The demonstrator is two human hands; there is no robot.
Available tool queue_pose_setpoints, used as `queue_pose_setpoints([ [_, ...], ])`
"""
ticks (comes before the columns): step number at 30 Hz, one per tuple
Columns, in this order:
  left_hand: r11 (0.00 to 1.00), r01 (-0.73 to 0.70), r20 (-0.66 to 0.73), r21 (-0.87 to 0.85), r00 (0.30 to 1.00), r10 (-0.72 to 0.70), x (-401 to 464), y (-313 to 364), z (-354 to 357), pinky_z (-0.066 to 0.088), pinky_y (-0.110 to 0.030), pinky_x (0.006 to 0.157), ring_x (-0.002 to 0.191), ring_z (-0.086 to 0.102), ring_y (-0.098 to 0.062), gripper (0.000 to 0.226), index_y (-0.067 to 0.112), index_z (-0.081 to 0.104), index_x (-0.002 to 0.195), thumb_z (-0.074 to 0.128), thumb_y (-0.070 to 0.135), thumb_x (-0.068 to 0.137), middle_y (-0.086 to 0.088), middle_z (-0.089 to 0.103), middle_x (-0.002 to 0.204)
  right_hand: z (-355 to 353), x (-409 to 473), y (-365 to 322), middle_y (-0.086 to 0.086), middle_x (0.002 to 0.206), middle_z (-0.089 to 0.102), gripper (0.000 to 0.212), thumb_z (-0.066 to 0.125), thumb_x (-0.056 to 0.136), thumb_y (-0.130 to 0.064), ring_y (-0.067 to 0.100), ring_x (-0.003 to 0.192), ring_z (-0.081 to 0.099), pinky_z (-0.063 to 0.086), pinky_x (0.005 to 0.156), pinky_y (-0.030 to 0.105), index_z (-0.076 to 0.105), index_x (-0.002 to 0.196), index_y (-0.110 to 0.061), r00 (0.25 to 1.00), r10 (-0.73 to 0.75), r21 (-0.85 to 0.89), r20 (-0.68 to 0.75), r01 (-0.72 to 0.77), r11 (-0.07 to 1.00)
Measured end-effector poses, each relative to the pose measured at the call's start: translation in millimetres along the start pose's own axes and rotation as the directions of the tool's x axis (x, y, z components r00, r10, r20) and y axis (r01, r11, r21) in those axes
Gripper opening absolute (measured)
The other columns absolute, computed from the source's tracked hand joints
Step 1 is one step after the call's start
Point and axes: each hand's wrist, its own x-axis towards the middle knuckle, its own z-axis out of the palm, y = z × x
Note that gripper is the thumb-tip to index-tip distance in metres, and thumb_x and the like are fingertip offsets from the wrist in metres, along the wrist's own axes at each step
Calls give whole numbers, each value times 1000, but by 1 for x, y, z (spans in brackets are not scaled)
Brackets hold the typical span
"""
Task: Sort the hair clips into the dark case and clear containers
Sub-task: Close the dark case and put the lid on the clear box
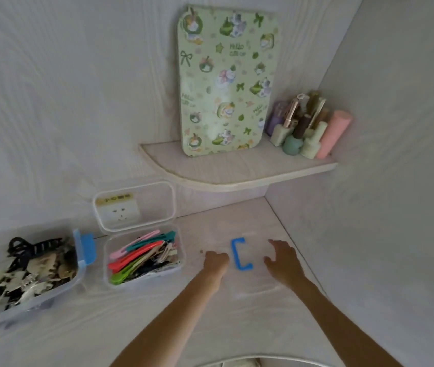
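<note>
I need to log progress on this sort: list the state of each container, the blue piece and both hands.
Small clear box: lid open, upright; full of coloured flat clips.
Blue-latched container: uncovered, full of claw clips.
Blue clip-shaped piece: flat on desk, between the hands, untouched.
Left hand: fingers curled, nothing visibly held.
Right hand: open, empty.

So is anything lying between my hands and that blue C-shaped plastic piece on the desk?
Nothing visible: the blue C-shaped plastic piece lies on bare desk between the left hand and right hand.
</note>
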Motion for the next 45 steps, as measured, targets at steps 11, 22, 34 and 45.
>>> queue_pose_setpoints([
  [11, 985, -103, 122, -135, 985, 120, -45, 4, -38, 50, -26, 65, 87, 59, -18, 52, 10, 38, 128, 66, 9, 84, -11, 58, 108, -53, -11, 4, 10, 92, 63, 32, 66, 85, -21, 17, 72, 57, 43, 60, 22, 57, 113, -10, 951, 182, 547, 251, -295, 783],
  [22, 972, -211, 131, -99, 966, 223, -154, -39, -257, 47, -20, 57, 72, 68, -9, 45, 29, 55, 119, 69, 13, 80, -1, 72, 95, -42, -64, -160, 2, 114, 64, 29, 55, 91, -35, 17, 96, 67, 53, 82, 30, 50, 117, -23, 757, -357, 505, 547, 41, 862],
  [34, 928, -328, -448, -175, 866, 221, -167, -77, -422, 46, -21, 64, 99, 57, -17, 56, 16, 46, 134, 69, 13, 82, -5, 59, 118, 79, -105, -348, 10, 74, 62, 9, 54, 91, -4, 10, 50, 58, 45, 43, 15, 61, 87, -5, 774, -470, 829, 425, -123, 546],
  [45, 960, -281, -685, 9, 697, 211, -93, -111, -422, 42, -36, 98, 113, 58, -24, 41, 14, 59, 124, 65, 24, 86, -7, 64, 121, 124, -111, -348, 3, 108, 64, 35, 63, 86, -36, 18, 91, 61, 47, 74, 29, 59, 117, -21, 928, -353, 354, -117, 371, 858],
])
